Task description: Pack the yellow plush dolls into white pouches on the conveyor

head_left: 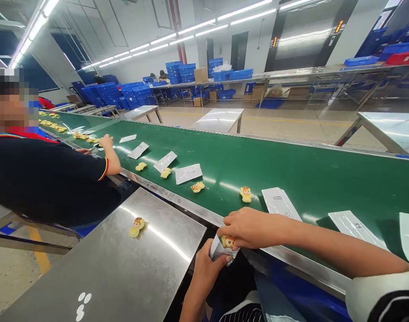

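My left hand (206, 266) is closed around a small white packaging bag (217, 247), held over the near edge of the belt. From above, my right hand (247, 227) grips a small yellow figurine (228, 242) with a brown top, partly inside the bag's mouth. Just beyond my right hand, another yellow figurine (246, 194) lies on the green conveyor belt (311, 174). A flat white bag (280, 203) rests to its right, partly behind my right forearm. The lower part of the held bag is hidden by my fingers.
A metal table (124, 273) at left carries one figurine (136, 227) and several white round pieces (84, 297). More bags (188, 173) and figurines (198, 187) lie along the belt. A co-worker (50, 179) sits at the left, one hand over the belt.
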### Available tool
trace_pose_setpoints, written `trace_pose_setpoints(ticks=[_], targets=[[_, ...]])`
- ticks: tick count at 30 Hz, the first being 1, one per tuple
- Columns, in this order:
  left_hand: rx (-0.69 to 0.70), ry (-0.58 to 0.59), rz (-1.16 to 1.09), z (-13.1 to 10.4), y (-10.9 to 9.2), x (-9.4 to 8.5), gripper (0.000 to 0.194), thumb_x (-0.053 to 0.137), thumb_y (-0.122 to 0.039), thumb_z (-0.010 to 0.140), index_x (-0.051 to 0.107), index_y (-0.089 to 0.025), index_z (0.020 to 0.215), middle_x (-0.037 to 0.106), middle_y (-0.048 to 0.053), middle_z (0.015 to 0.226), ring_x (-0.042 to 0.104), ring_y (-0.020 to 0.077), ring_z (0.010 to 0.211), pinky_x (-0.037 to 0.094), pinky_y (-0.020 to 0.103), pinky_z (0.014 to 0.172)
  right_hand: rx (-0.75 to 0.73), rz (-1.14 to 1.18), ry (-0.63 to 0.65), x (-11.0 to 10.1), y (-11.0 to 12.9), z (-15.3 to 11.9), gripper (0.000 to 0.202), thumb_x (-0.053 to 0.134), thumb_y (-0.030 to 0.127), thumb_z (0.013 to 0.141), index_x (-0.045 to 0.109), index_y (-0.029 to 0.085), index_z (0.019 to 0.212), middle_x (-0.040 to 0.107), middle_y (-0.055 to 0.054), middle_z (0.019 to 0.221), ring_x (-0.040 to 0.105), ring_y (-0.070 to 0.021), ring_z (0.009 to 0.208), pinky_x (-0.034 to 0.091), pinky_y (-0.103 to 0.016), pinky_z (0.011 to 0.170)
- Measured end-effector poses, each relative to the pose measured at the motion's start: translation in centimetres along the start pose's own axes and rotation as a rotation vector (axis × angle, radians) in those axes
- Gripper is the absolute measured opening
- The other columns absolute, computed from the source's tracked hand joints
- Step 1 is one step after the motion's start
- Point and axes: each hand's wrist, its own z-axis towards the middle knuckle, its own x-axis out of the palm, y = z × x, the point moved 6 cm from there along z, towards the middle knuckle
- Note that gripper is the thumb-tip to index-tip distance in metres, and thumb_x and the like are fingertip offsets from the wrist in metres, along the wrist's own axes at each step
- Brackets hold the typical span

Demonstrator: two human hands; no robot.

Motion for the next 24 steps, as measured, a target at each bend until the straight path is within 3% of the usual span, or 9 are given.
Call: trace_pose_setpoints(ticks=[3,7,10,12,14,16,17,21,24], targets=[[0.009,0.069,-0.075,0.0,-0.5,0.5,0.036,0.072,-0.039,0.067,0.064,-0.015,0.093,0.065,0.001,0.080,0.053,0.0168,0.072,0.042,0.025,0.065,0.023,0.084,-0.096,0.2,0.5,0.2,0.025,0.057,0.029,0.086,0.057,0.014,0.106,0.063,-0.007,0.083,0.056,-0.0194,0.081,0.040,-0.027,0.065],[0.007,0.140,-0.233,-0.6,-1.8,1.0,0.044,0.071,-0.037,0.070,0.061,-0.016,0.108,0.067,0.005,0.097,0.058,0.0211,0.089,0.044,0.028,0.078,-0.126,0.241,-0.237,1.4,1.5,-0.6,0.025,0.046,0.032,0.093,0.066,0.017,0.090,0.060,-0.009,0.112,0.052,-0.0196,0.100,0.040,-0.032,0.089],[0.002,0.270,-0.256,-0.8,-2.9,1.9,0.041,0.069,-0.039,0.073,0.063,-0.014,0.105,0.067,0.006,0.094,0.058,0.0207,0.087,0.044,0.029,0.077,-0.194,0.512,-0.277,2.0,0.0,-2.1,0.035,0.041,0.034,0.094,0.071,0.018,0.088,0.055,-0.008,0.121,0.053,-0.0170,0.106,0.041,-0.029,0.092],[0.027,0.348,-0.250,-0.2,-4.0,2.6,0.034,0.068,-0.038,0.074,0.066,-0.014,0.099,0.066,0.004,0.086,0.056,0.0178,0.080,0.043,0.027,0.074,0.002,0.615,-0.406,1.8,-3.8,-3.3,0.039,0.036,0.038,0.095,0.069,0.018,0.099,0.057,-0.008,0.116,0.055,-0.0160,0.104,0.043,-0.027,0.089],[0.076,0.364,-0.226,1.2,-5.1,3.2,0.024,0.068,-0.033,0.074,0.068,-0.015,0.090,0.062,0.001,0.078,0.053,0.0148,0.074,0.041,0.025,0.070,0.448,0.493,-0.535,2.4,-9.3,-5.0,0.044,0.033,0.046,0.095,0.063,0.019,0.113,0.059,-0.009,0.111,0.058,-0.0186,0.099,0.045,-0.031,0.086],[0.111,0.310,-0.213,3.4,-6.1,3.6,0.017,0.069,-0.028,0.072,0.068,-0.014,0.081,0.059,-0.002,0.070,0.051,0.0132,0.069,0.039,0.024,0.066,0.875,0.251,-0.513,3.8,-13.8,-6.9,0.052,0.037,0.056,0.090,0.054,0.020,0.123,0.058,-0.012,0.109,0.060,-0.0239,0.094,0.045,-0.037,0.083],[0.116,0.266,-0.221,4.8,-6.4,3.8,0.015,0.069,-0.027,0.071,0.068,-0.014,0.078,0.058,-0.002,0.067,0.050,0.0127,0.066,0.038,0.024,0.064,0.981,0.172,-0.456,4.8,-15.3,-7.3,0.057,0.042,0.059,0.087,0.051,0.019,0.126,0.057,-0.014,0.110,0.061,-0.0267,0.092,0.046,-0.040,0.080],[0.125,0.089,-0.259,10.2,-7.1,4.5,0.022,0.063,-0.033,0.076,0.066,-0.013,0.084,0.060,-0.001,0.071,0.053,0.0133,0.067,0.040,0.025,0.064,0.906,0.214,-0.395,7.7,-17.9,-7.0,0.048,0.065,0.050,0.073,0.061,0.019,0.109,0.056,-0.013,0.107,0.063,-0.0288,0.085,0.046,-0.040,0.076],[0.113,-0.018,-0.260,13.8,-6.9,4.9,0.029,0.052,-0.038,0.083,0.062,-0.013,0.095,0.062,0.002,0.079,0.057,0.0150,0.072,0.043,0.026,0.067,0.879,0.294,-0.470,7.1,-19.0,-8.2,0.023,0.056,0.038,0.080,0.061,0.020,0.095,0.060,-0.007,0.098,0.064,-0.0217,0.080,0.047,-0.034,0.074]])
